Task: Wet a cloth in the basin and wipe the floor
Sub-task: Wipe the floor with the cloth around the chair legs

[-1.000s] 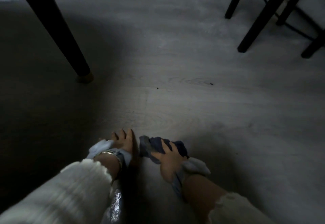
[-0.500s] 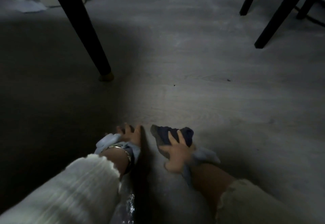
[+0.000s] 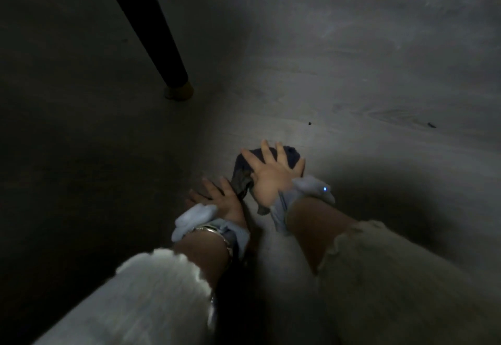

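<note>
Sleeves, two: left white ribbed-knit sleeve and right white ribbed-knit sleeve, frilled cuffs, pushed up the forearms, nearest the camera at 6 o'clock.

Wrist bands, two, pale blue padded fabric: left band beside a thin metal bracelet; right band showing a small blue light.

Left hand: palm down on the floor, fingers straight and fanned toward 11 o'clock, holding nothing; its inner edge is just beside the cloth's near tail.

Right hand: flat on top of the cloth, fingers straight and spread wide toward 12 o'clock, pressing it down.

Dark blue crumpled fabric cloth: on the floor beneath the right hand, soft and wrinkled, bunched at the far end; long axis from 7 o'clock to 1 o'clock, narrow tail toward the person.

Grey wood-grain plank floor: matte, lit at 3 o'clock, in deep shadow at 9 o'clock; two small dark specks beyond the cloth.

Black tapered round furniture leg: at 11 o'clock, leaning, ending in a tan foot cap.
</note>
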A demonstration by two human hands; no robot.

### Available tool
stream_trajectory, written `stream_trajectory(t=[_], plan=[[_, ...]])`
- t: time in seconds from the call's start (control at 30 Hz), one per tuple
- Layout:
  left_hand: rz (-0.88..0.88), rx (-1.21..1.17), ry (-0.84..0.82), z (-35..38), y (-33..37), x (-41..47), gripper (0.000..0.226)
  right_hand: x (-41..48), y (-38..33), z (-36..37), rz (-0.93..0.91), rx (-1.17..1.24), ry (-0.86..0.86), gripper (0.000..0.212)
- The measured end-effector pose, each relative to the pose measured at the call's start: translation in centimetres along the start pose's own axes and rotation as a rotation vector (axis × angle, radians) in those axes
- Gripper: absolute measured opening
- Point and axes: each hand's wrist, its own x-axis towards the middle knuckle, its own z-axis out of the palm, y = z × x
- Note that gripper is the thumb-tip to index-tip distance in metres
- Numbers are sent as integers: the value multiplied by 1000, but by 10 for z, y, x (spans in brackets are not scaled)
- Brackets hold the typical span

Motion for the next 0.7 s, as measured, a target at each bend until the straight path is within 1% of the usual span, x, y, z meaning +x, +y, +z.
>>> stream_trajectory(t=[0.03,0.07,0.1,0.17,0.2,0.23,0.3,0.37,0.43,0.5,0.6,0.7], plan=[[-8,3,58,4,0,0,77,4,-1,-6,13,-2,18,65],[-11,21,86,5,1,0,72,9,0,-10,22,6,34,62],[-4,66,90,6,-1,1,79,14,0,-14,28,17,52,59],[30,169,-3,-1,-7,1,121,19,-1,-18,42,42,74,57],[46,195,-44,-7,-8,-2,137,17,-1,-19,49,46,80,57],[59,201,-70,-12,-9,-5,143,12,-1,-20,49,42,85,58],[77,162,-93,-16,-11,-7,143,0,-3,-15,40,11,92,58],[135,105,-100,-16,-19,-13,139,-18,-5,-8,55,-15,75,55],[181,10,-121,-12,-37,-20,133,-35,-7,1,58,-20,32,54],[180,-49,-142,-9,-56,-29,129,-53,-10,10,27,-21,-12,53],[159,-34,-134,-12,-75,-45,129,-80,-17,25,-21,12,-40,53],[185,3,-118,-16,-78,-59,126,-106,-28,43,-58,22,-51,53]])
